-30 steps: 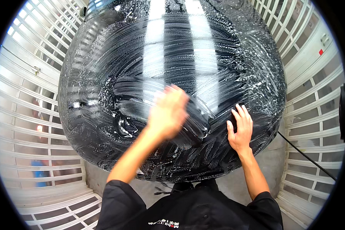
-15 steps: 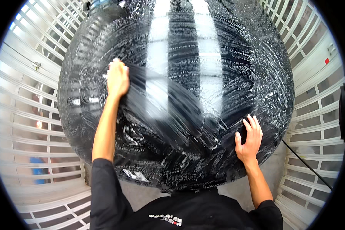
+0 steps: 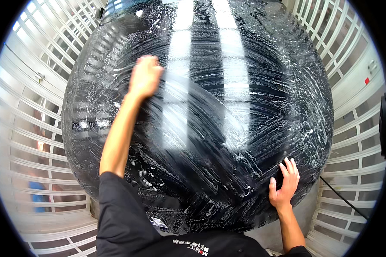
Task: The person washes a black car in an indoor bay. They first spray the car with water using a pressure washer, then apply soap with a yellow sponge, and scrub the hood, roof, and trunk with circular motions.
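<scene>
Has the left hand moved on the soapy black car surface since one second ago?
Yes. The left hand went from near the right hand, low on the soapy black surface, up and to the left.

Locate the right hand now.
In the head view the right hand lies flat, fingers spread, on the lower right of the soapy black car panel, near its edge and far from the left hand.
</scene>
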A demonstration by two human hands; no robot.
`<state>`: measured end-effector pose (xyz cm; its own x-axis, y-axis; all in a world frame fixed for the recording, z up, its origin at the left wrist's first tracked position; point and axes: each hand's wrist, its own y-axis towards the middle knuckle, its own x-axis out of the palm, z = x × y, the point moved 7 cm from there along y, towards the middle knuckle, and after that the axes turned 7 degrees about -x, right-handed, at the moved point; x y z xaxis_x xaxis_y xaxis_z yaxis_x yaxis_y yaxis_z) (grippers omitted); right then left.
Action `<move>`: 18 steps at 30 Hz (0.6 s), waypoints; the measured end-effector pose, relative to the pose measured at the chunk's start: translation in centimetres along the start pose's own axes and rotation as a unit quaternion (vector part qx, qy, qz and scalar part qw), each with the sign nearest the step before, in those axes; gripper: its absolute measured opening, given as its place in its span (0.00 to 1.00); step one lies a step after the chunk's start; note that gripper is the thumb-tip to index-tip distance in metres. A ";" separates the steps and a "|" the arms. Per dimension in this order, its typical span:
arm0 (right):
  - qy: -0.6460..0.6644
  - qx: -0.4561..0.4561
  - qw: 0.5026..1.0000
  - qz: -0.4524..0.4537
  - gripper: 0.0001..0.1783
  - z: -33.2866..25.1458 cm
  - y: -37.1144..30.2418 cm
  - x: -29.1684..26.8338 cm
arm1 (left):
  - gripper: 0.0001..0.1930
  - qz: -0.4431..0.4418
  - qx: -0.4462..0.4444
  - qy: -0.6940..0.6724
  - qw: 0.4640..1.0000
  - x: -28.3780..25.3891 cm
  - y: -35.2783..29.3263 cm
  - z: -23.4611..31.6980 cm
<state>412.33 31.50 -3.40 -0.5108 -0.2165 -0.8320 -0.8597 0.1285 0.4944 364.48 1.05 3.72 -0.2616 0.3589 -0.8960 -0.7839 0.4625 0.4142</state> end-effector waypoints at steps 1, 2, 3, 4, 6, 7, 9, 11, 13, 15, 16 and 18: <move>-0.011 0.012 1.000 -0.004 0.30 0.1 -0.5 0.0 | 0.16 -0.022 0.122 -0.041 0.991 1.3 -1.4 6.6; -0.020 0.011 1.000 -0.009 0.30 0.2 -0.7 -0.1 | 0.18 -0.004 0.170 -0.020 0.985 1.2 -1.5 7.9; -0.030 0.010 0.999 -0.016 0.30 0.4 -0.9 -0.2 | 0.20 0.016 0.215 -0.002 0.976 1.4 -1.6 9.1; -0.030 0.015 0.999 -0.020 0.30 0.5 -1.2 -0.4 | 0.23 0.028 0.255 0.017 0.966 1.9 -2.4 10.3; -0.024 0.015 0.999 -0.019 0.31 0.2 -0.8 -0.3 | 0.29 -0.073 0.116 -0.002 0.991 2.0 2.0 4.7; -0.017 0.009 1.000 -0.019 0.31 0.0 -0.3 0.2 | 0.31 -0.147 -0.082 -0.017 0.986 0.7 5.3 -2.5; 0.008 -0.015 1.000 -0.017 0.31 -0.6 0.9 1.3 | 0.27 0.160 -0.065 0.141 0.975 2.0 7.6 -15.6; -0.030 0.010 0.999 -0.026 0.31 0.2 -0.2 0.4 | 0.28 -0.084 -0.069 -0.007 0.994 4.9 10.9 -1.2; -0.038 0.021 0.999 -0.029 0.30 0.1 -0.5 0.2 | 0.30 -0.080 0.179 -0.022 0.980 7.3 5.7 12.8; -0.042 0.018 0.998 -0.035 0.31 0.5 -1.0 0.1 | 0.29 -0.057 0.161 -0.035 0.985 7.9 7.6 11.3; -0.035 0.015 0.999 -0.038 0.31 0.5 -1.1 0.1 | 0.29 -0.050 0.146 -0.038 0.987 7.7 8.4 9.6; -0.016 0.013 1.000 -0.024 0.31 0.2 -0.7 0.3 | 0.26 -0.033 0.011 -0.067 0.997 5.3 13.1 -1.0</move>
<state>412.78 31.56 -4.11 -0.4692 -0.1929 -0.8618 -0.8823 0.1449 0.4479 352.25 8.16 4.23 -0.1311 0.4310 -0.8928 -0.7836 0.5067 0.3596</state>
